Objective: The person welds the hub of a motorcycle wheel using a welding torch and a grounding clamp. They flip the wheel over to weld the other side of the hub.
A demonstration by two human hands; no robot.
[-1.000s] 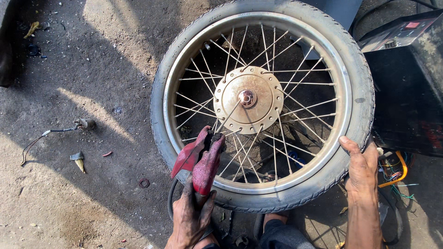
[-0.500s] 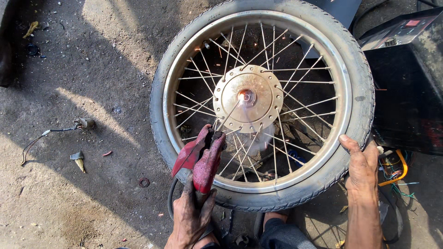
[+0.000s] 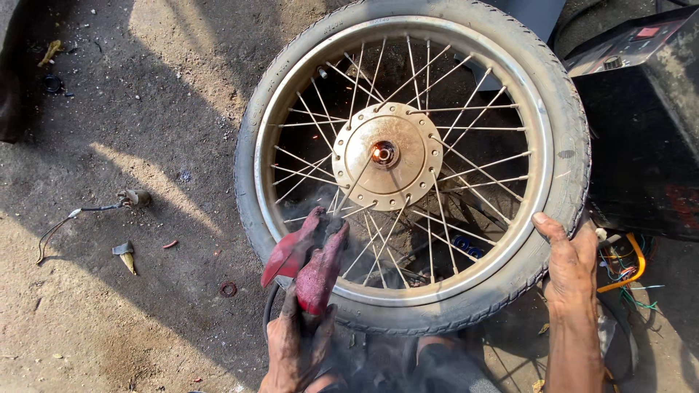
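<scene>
**A:** Ground is bare dirt and concrete (image 3: 145, 131), half sun, half shadow. Far left, about 9 o'clock of frame: a loose wire with a small fitting (image 3: 135, 197), a scrap of metal (image 3: 125, 255), a small red ring (image 3: 228, 289). All well apart from the hands.

**B:** Left hand?

**A:** Left hand (image 3: 297, 346) sits at 6 o'clock of the wheel, just outside the tyre. Fingers closed around the handles of a red-handled clamp tool (image 3: 309, 258), looks like a welding electrode holder. A dark cable trails off beside the wrist. Smoke hangs around the tip.

**B:** Axis of the tool?

**A:** Long axis runs from the hand up and slightly right, toward 1 o'clock, over the rim and into the spokes. Tip is near the hub plate's lower left edge; contact I can't tell through the smoke.

**B:** Wheel position?

**A:** Spoked wheel (image 3: 561, 109) lies flat on the ground, centre frame. Hub (image 3: 386, 154) lies at 1 o'clock from the left fingers, with a glowing orange spot at its centre. Left hand is the nearer one to it.

**B:** Right hand?

**A:** Right hand (image 3: 571, 266) is at 4 o'clock on the tyre, palm down, fingers curled over the tread, gripping it. Beyond it, at 3 o'clock, a black box unit (image 3: 641, 138); under that, an orange loop and tangled coloured wires (image 3: 622, 273).
</scene>
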